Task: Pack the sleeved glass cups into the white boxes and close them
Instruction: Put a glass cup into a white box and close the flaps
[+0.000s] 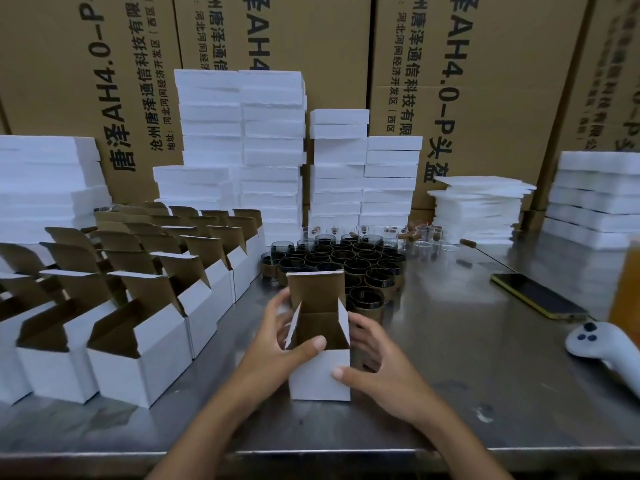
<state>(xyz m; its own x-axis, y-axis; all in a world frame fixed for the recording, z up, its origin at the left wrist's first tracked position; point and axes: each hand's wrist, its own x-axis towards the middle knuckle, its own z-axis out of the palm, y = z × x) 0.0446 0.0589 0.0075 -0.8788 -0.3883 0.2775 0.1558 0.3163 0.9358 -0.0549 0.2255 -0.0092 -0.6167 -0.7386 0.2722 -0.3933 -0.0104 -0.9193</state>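
A small white box point(320, 375) stands on the steel table point(467, 368) in front of me, its brown lid flap upright and side flaps open. My left hand point(277, 344) grips its left side, thumb hooked over the front rim. My right hand point(372, 362) holds the right side with the thumb on the front face. Whether a cup is inside cannot be seen. Just behind the box stands a cluster of several glass cups in dark sleeves point(346, 265). Rows of open white boxes point(138, 306) fill the left of the table.
Stacks of white foam pieces point(273, 147) line the back in front of large cardboard cartons point(450, 64). Bare glass cups point(422, 237) stand behind the sleeved ones. A phone point(538, 295), a white controller point(602, 348) and an orange bottle point(628, 285) lie at the right.
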